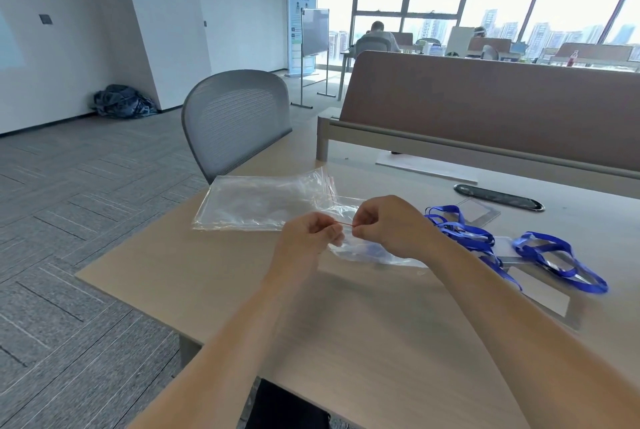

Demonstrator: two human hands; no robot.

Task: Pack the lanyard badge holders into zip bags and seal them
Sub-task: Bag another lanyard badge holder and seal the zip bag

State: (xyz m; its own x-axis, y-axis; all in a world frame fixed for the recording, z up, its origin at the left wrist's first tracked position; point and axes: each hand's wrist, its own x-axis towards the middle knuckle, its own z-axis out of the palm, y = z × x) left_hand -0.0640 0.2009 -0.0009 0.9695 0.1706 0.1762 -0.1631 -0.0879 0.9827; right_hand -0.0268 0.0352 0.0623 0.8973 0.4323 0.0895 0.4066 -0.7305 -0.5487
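Pinching the red zip line of one clear zip bag (367, 252) over the table (346, 342), the left hand (308, 234) and right hand (391, 226) each have curled fingers closed on it. Something blue shows inside. Beyond that bag, to its left, lies a pile of empty bags (256, 202), count unclear. Right of it lie two tangles of blue lanyard badge holders, one near (464, 234), one farther (557, 255). The distant banner (300, 27) bears print too small to read.

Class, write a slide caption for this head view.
Left hand and right hand pinch the zip bag along its red seal; blue lanyard badge holders lie beside it on the desk.
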